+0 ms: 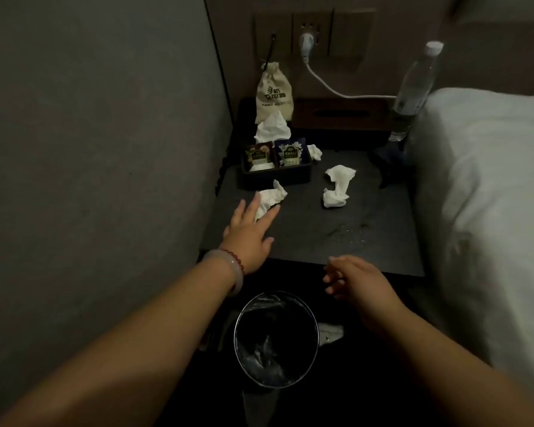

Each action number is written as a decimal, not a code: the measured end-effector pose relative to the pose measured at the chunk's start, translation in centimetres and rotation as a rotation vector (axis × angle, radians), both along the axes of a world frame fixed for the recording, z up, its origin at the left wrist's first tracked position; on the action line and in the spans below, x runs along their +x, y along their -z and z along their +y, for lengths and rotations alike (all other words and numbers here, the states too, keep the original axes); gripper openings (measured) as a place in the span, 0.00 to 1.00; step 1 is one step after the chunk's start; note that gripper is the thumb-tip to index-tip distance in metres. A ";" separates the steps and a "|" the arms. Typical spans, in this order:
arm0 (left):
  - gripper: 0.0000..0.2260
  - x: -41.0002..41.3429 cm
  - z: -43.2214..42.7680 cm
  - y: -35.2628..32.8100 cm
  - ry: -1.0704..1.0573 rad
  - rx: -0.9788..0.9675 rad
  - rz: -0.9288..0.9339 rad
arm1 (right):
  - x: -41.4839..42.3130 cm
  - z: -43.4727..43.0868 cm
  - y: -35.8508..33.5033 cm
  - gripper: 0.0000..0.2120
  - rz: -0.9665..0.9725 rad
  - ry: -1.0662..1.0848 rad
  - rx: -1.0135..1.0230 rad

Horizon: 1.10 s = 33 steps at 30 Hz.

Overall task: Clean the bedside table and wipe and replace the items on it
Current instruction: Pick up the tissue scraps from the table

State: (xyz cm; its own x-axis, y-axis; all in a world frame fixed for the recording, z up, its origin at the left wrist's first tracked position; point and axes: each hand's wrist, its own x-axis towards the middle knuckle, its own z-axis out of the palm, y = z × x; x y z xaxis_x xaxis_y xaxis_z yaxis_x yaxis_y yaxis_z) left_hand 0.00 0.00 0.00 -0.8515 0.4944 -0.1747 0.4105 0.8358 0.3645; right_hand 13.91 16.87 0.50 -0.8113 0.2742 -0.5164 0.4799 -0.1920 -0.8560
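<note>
The dark bedside table (309, 235) carries several crumpled white tissues. My left hand (249, 232) lies flat over its front left part, fingers spread, the fingertips touching one tissue (272, 197). Another tissue (338, 184) lies mid-table, a small one (315, 151) beside a black tray (275, 177) that holds two tea packets (290, 154), and a larger one (272, 127) behind the tray. My right hand (355, 280) hovers at the table's front edge, fingers loosely curled, holding nothing. Crumbs speckle the front right of the table.
A cloth drawstring bag (273, 94), a dark tissue box (339, 114) and a clear water bottle (413, 90) stand at the back. A white charger cable (330, 87) runs from the wall socket. A lined bin (275, 337) stands on the floor below. The bed (487, 195) borders the right.
</note>
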 end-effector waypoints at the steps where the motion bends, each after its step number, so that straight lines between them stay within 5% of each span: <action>1: 0.29 -1.0 0.9 0.5 0.049 -0.078 0.049 | -0.6 -0.1 0.2 0.11 0.013 -0.018 0.019; 5: 0.28 -4.3 2.1 2.6 0.080 -0.201 0.048 | -2.3 -0.4 0.6 0.10 0.032 -0.060 0.102; 8: 0.24 -5.7 2.0 3.9 0.040 -0.096 0.123 | -3.2 0.4 1.1 0.08 0.050 -0.064 0.216; 11: 0.15 -6.6 1.2 4.9 0.001 0.069 0.226 | -5.2 2.1 1.7 0.01 0.176 -0.052 0.552; 14: 0.07 -7.0 0.0 6.2 -0.061 0.189 0.270 | -8.2 3.9 2.3 0.12 0.301 -0.059 0.970; 19: 0.18 -7.5 -0.3 6.9 -0.046 0.301 0.188 | -12.7 5.4 3.8 0.21 0.215 -0.241 1.407; 22: 0.22 -7.8 -0.4 7.2 -0.015 0.338 0.200 | -13.7 5.4 4.9 0.20 0.092 -0.374 1.429; 26: 0.19 -8.2 -0.3 7.8 -0.013 0.358 0.197 | -13.5 5.3 4.2 0.10 0.278 -0.220 1.433; 29: 0.17 -8.2 -0.3 8.0 -0.021 0.357 0.222 | -14.1 5.8 2.7 0.13 0.300 -0.081 1.404; 33: 0.17 -7.9 -0.3 7.7 -0.044 0.318 0.190 | -16.8 7.4 2.5 0.15 0.143 -0.175 1.308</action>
State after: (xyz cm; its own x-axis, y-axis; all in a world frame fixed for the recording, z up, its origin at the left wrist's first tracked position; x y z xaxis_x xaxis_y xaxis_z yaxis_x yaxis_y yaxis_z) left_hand -7.89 -0.27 -7.66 -0.8754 0.4610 0.1455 0.4625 0.7112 0.5294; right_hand -2.88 24.30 -2.00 -0.9114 0.3876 0.1385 0.3047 0.8616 -0.4060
